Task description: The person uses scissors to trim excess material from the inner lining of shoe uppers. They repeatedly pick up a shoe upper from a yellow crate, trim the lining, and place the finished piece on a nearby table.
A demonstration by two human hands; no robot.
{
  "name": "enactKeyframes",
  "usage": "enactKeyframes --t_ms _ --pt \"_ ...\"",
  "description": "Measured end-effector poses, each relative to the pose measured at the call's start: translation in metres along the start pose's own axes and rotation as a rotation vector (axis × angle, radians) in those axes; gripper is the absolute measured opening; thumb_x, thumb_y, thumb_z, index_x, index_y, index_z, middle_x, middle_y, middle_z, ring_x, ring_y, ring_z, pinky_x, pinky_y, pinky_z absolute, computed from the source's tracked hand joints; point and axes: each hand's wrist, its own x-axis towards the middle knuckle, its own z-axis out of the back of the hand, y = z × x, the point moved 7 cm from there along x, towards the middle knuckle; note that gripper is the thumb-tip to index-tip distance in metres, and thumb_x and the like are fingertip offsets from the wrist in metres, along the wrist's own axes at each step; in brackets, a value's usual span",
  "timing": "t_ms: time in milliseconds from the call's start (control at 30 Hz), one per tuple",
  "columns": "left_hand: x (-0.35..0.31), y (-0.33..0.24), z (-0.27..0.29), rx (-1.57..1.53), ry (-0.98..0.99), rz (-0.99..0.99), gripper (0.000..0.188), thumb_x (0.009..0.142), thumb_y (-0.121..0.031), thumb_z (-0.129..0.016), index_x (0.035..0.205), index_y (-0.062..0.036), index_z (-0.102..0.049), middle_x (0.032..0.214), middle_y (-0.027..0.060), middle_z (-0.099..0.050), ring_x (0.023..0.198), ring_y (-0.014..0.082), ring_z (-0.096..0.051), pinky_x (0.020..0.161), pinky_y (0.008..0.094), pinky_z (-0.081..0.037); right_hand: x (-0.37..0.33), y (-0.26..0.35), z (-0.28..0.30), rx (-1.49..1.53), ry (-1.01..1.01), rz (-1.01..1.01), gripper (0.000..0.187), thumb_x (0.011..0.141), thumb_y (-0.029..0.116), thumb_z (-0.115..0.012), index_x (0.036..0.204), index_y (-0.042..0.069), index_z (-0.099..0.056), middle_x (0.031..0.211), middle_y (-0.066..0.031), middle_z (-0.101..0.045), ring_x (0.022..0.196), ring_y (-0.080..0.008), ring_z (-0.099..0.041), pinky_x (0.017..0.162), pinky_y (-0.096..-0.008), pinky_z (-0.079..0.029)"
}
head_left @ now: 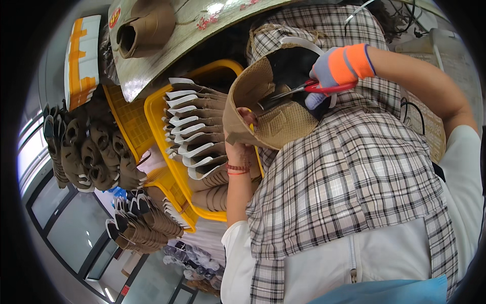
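Observation:
A tan shoe upper (240, 96) with a dark lining and a mesh-like inner face is held over my lap. My left hand (240, 151), bare with a beaded bracelet at the wrist, grips its near left edge; a fingertip shows inside the opening. My right hand (335, 71), in an orange and grey glove, is closed on the red handles of a pair of scissors (329, 89). Their blades point left into the upper's opening, close to the lining. Whether the blades touch the material I cannot make out.
Left of my lap, a yellow plastic crate (151, 114) holds a row of stacked tan uppers (200, 121) with white edges. A table (152, 66) at the upper left bears another upper (154, 28). Beyond are a taped white box (83, 61) and heaped brown uppers (91, 152).

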Motion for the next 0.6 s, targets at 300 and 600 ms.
enactKeyframes --t_ms 300,600 --pt "0.043 0.009 0.052 -0.122 0.044 -0.096 0.026 0.097 -0.022 -0.051 0.119 -0.008 -0.056 0.104 0.0013 -0.062 0.097 0.0171 -0.057 0.092 0.036 -0.044 0.031 0.014 0.01 0.246 0.394 0.18 0.079 0.091 0.07 -0.034 0.09 -0.001 -0.07 0.065 -0.0109 -0.063 0.059 -0.0221 -0.066 0.058 -0.0322 -0.055" --pt "0.04 -0.003 0.028 -0.105 0.083 -0.093 0.027 0.097 -0.018 -0.053 0.121 -0.0054 -0.056 0.109 0.0055 -0.062 0.101 0.0208 -0.058 0.093 0.0397 -0.047 0.027 0.025 0.018 0.285 0.363 0.152 0.077 0.093 0.067 -0.035 0.085 -0.001 -0.07 0.068 -0.0125 -0.064 0.057 -0.0224 -0.066 0.053 -0.0305 -0.057"
